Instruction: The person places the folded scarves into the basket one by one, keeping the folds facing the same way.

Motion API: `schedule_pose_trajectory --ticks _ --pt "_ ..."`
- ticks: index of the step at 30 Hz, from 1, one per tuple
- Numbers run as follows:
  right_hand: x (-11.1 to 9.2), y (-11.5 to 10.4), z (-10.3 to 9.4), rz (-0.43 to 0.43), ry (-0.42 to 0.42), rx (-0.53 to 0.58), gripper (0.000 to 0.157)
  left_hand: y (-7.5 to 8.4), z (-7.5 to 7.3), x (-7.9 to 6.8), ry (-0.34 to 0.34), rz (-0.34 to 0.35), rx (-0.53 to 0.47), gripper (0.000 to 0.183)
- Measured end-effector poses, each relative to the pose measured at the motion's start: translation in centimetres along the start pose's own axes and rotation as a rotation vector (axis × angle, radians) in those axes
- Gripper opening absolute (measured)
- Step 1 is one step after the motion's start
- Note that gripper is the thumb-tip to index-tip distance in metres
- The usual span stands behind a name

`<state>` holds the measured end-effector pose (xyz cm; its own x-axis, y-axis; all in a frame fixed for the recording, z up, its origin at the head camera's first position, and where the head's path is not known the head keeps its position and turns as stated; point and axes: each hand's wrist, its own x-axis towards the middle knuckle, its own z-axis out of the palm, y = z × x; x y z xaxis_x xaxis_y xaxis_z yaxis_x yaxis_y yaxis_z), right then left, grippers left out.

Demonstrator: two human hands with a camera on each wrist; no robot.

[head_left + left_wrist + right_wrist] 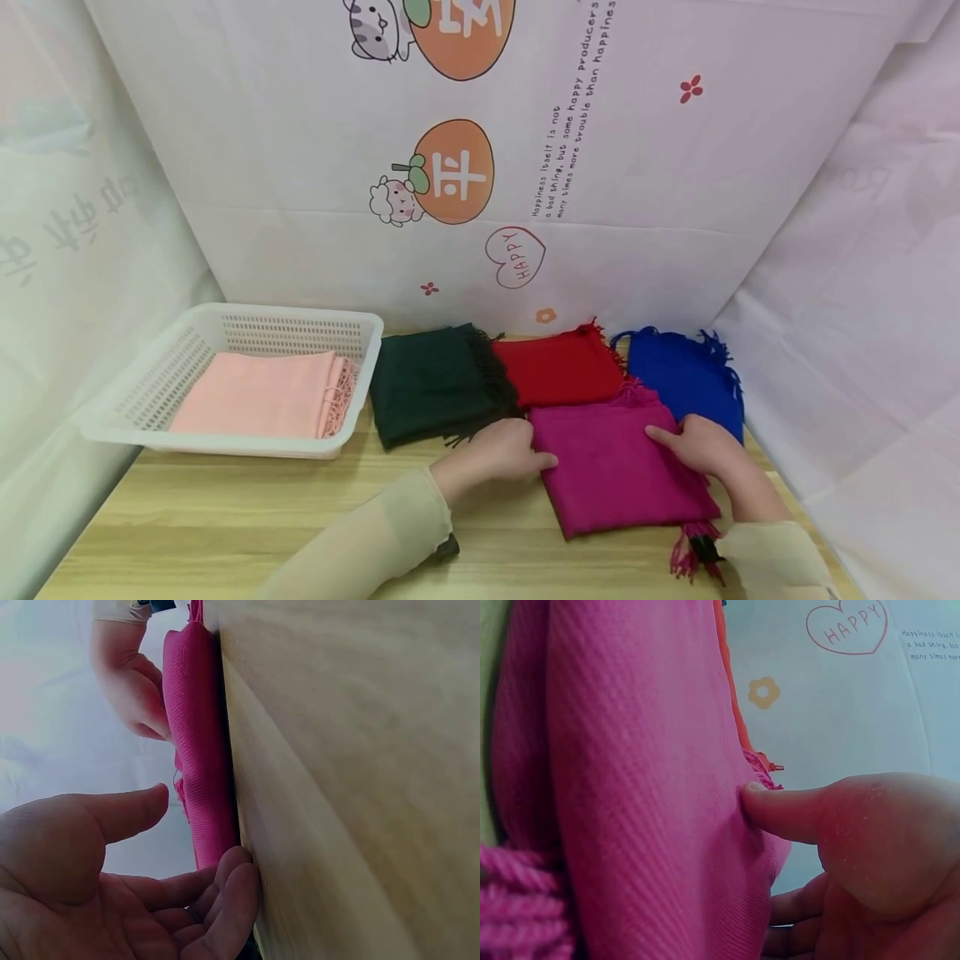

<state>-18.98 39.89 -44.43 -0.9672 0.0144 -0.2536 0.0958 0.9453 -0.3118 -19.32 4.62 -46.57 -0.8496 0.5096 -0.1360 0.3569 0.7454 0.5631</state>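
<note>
A folded magenta scarf [618, 471] with a fringe lies flat on the wooden table, in front of a red scarf [558, 367] and a blue scarf [675, 371]. My left hand [495, 452] is at its left edge. In the left wrist view the thumb of the left hand [97, 892] stands away from the cloth, while its fingertips touch the edge low down by the tabletop. At the right side my right hand [705, 450] pinches the scarf. The right wrist view has the thumb [795, 814] pressed on top, with the other fingers partly hidden behind the cloth.
A white plastic basket [247, 446] at the left holds a folded pink scarf [251, 396]. Between basket and red scarf lies a dark green scarf [431, 383]. White printed cloth walls [300, 167] enclose the table [225, 533] at the back and sides.
</note>
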Motion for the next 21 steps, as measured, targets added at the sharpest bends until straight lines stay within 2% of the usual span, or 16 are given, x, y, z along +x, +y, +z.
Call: schedule_pose_trajectory --ticks 9,14,17,21 --pt "0.07 0.02 0.04 0.0 -0.026 0.015 0.077 0.25 0.21 0.29 -0.022 -0.034 0.005 0.057" --pt "0.22 0.03 0.03 0.002 -0.04 0.011 0.087 0.34 0.34 0.33 -0.036 -0.018 -0.024 0.054" --pt "0.16 -0.02 0.09 0.004 -0.048 0.019 0.087 0.38 0.21 0.25 -0.042 -0.012 -0.083 0.053" --pt "0.07 -0.13 0.26 0.011 -0.054 0.032 0.075 0.4 -0.04 0.18 -0.061 -0.024 -0.229 0.053"
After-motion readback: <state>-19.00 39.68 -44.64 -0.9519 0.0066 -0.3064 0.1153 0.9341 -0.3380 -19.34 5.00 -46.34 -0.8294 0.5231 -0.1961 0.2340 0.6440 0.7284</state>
